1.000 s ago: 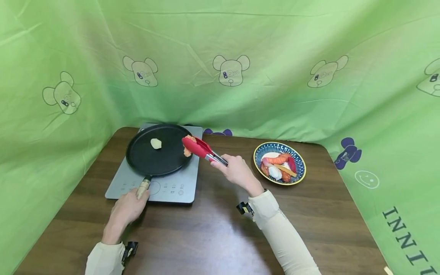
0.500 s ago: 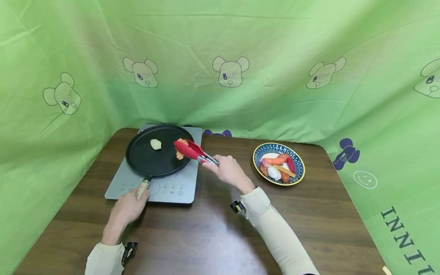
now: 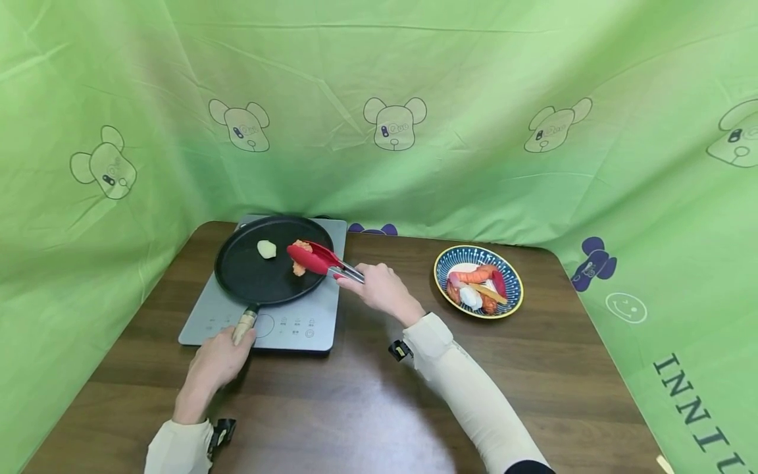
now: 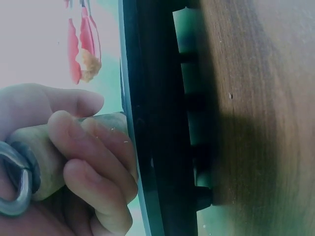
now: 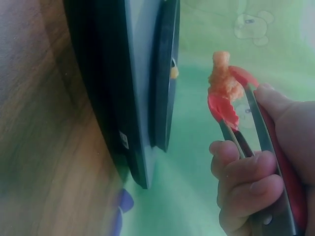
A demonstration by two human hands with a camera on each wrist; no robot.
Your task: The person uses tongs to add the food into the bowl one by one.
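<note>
My left hand [image 3: 220, 359] grips the pale wooden handle [image 3: 245, 325] of a flat black frying pan [image 3: 254, 280]; in the left wrist view its fingers curl round the handle, beside a metal hanging ring [image 4: 22, 179]. My right hand [image 3: 381, 289] holds red-tipped metal tongs [image 3: 316, 259]. Pinched in their tips is an orange-brown, crusty piece of food like a fried drumstick [image 5: 224, 81], which the right wrist view shows held up clear of the pan. A pale, flat, roundish piece of food [image 3: 266, 249] lies on the pan, left of the tongs.
The pan sits on a grey induction cooktop [image 3: 320, 322] at the table's left. On the right stands a blue-patterned bowl [image 3: 515, 299] with several pieces of food. A green printed curtain [image 3: 462, 191] hangs behind and beside the wooden table [image 3: 355, 408].
My right hand has carried the tongs and the fried piece leftward, from the pan's right edge to over its inside. My left hand stays on the pan handle.
</note>
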